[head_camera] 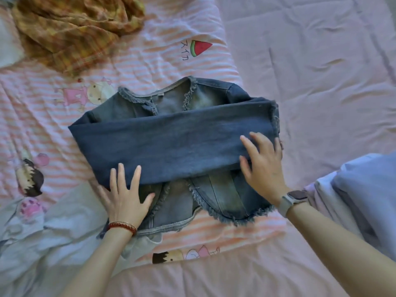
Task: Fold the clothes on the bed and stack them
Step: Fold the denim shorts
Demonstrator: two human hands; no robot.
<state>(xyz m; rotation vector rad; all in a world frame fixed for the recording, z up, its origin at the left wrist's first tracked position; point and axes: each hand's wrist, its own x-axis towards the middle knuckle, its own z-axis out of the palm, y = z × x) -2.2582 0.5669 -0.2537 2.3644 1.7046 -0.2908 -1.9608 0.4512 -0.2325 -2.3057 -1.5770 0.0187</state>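
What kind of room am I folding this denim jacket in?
Most likely a bedroom: the denim jacket lies on a quilted bedspread, over a striped cartoon-print blanket, with a crumpled plaid garment waiting nearby.

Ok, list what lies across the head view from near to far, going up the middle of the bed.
Cartoon print on the quilt, then the denim jacket's frayed hem, the folded sleeve across it, the jacket collar, then the watermelon print.
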